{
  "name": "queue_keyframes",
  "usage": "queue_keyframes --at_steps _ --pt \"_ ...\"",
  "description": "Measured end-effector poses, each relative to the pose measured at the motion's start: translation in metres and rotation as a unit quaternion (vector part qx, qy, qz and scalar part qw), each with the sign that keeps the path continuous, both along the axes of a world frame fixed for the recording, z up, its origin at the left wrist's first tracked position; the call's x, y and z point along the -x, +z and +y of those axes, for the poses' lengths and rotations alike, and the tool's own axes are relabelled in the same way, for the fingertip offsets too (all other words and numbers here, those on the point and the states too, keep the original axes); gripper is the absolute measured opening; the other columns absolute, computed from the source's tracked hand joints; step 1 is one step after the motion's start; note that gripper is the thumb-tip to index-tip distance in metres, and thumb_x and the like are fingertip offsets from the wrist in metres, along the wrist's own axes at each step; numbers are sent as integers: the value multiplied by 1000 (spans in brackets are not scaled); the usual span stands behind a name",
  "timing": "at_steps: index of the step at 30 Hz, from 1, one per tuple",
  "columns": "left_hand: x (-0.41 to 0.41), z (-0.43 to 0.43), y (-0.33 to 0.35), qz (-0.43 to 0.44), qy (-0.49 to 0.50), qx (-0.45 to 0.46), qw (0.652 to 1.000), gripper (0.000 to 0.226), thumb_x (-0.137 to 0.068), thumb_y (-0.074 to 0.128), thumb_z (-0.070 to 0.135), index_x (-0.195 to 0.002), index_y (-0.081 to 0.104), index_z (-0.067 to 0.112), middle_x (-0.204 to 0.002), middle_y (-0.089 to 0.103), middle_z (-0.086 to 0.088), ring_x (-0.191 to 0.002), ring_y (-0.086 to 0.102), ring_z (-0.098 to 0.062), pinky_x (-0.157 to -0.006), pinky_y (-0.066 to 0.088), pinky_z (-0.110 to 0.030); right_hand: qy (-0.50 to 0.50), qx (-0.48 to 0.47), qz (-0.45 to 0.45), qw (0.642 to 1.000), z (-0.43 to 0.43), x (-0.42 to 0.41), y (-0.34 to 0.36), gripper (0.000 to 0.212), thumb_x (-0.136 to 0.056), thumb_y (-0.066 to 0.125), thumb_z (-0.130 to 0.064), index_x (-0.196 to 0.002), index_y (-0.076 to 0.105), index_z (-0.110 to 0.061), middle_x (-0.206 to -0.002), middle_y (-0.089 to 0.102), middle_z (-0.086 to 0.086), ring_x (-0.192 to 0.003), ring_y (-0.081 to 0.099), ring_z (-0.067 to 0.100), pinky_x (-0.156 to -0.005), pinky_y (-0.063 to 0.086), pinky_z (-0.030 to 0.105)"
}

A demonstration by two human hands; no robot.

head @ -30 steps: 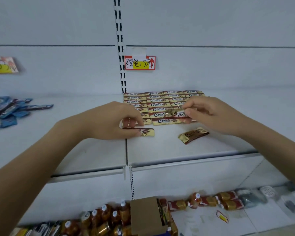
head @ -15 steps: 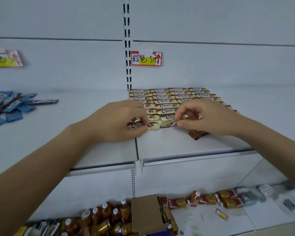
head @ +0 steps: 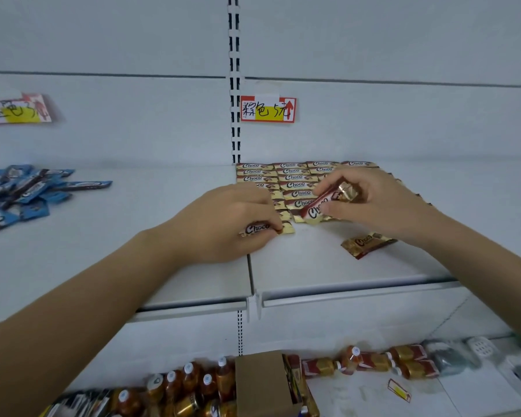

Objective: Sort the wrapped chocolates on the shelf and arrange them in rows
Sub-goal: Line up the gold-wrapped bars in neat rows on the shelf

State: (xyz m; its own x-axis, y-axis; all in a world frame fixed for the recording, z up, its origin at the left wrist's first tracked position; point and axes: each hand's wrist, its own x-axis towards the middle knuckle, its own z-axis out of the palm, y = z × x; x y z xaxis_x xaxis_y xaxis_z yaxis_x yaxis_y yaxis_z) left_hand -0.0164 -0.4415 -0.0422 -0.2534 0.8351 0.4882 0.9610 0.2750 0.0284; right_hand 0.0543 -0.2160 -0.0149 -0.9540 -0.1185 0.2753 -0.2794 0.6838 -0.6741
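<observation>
White steel shelf (head: 313, 266) carries the block of Choco chocolates (head: 294, 177) — gold-and-red wrappers laid flat in tidy rows against the back panel, logos up. The left hand (head: 226, 224) stays where it was half a second ago, curled fingers and thumb pinching a front-row chocolate (head: 262, 229) down on the shelf at the block's near left corner. The right hand (head: 379, 203) has changed: it was low at the front row, and now thumb and forefingers pinch a tilted chocolate (head: 319, 209) raised over that row (a crumpled gold end shows among the fingers). My reading — the front row is being filled rightward. One loose chocolate (head: 366, 243) lies askew, apart from the block, unsorted.
</observation>
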Motion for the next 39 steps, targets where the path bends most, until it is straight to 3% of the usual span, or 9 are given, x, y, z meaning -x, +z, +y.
queue_keyframes --at_steps 7,11,13,17,22,26,30,32,39 --pt "2 0 0 2 -8 6 1000 26 -86 48 29 -93 70 17 -89 65 0 -82 51 -12 -72 42 -24 0 -75 12 997 -2 -9 -2 4 -77 67 -28 -76 64 -29 -77 65 -16 -73 55 -6 -65 40 10" --pt "3 0 -1 4 -10 12 1000 26 -87 49 27 -98 70 17 -93 65 1 -84 54 -13 -72 43 -26 0 -59 3 998 -2 -11 1 11 -80 65 -28 -69 66 -26 -72 66 -15 -65 53 -4 -62 39 11" --pt "2 1 0 5 -8 11 1000 26 -86 49 28 -97 70 17 -93 65 1 -84 55 -14 -73 44 -27 13 -64 1 998 -1 -11 1 5 -76 66 -39 -74 65 -34 -78 64 -22 -71 53 -4 -63 39 11" --pt "3 -1 0 1 3 5 1000 27 -85 48 31 -93 69 17 -93 65 0 -86 53 -13 -72 42 -25 59 -126 -8 990 0 -14 -3 33 -62 63 -65 -84 65 -41 -86 63 -19 -89 51 0 -77 39 16" --pt "2 -2 -2 -18 5 9 1000 28 -85 46 33 -93 68 17 -93 65 1 -87 51 -10 -72 41 -23 64 -196 28 978 -3 -15 -1 6 -77 70 -39 -82 67 -38 -79 63 -22 -88 51 -1 -76 38 14" --pt "3 -3 -3 -31 8 9 999 29 -86 45 34 -95 68 20 -95 64 3 -88 51 -8 -72 41 -23 46 -159 47 985 -1 -14 3 21 -81 62 -15 -78 60 -36 -76 61 -24 -80 52 -16 -71 35 1" --pt "3 -4 -3 -37 9 8 999 28 -86 45 34 -96 68 21 -96 64 4 -88 51 -7 -71 41 -20 49 -207 62 975 6 -8 -7 6 -81 61 -34 -80 58 -39 -87 60 -17 -87 52 -4 -76 35 9" --pt "3 -4 -3 -38 10 7 999 28 -86 45 34 -96 68 21 -96 63 5 -88 51 -6 -71 41 -21 52 -220 61 972 8 -9 -11 15 -77 57 -44 -87 65 -35 -94 60 -14 -93 50 0 -84 35 14" --pt "3 -3 -4 -37 12 3 999 27 -85 46 35 -96 67 22 -96 64 5 -89 53 -8 -73 47 -29 45 -201 62 977 8 -6 -15 14 -82 63 -32 -94 70 -31 -95 57 -14 -91 50 2 -84 36 18"
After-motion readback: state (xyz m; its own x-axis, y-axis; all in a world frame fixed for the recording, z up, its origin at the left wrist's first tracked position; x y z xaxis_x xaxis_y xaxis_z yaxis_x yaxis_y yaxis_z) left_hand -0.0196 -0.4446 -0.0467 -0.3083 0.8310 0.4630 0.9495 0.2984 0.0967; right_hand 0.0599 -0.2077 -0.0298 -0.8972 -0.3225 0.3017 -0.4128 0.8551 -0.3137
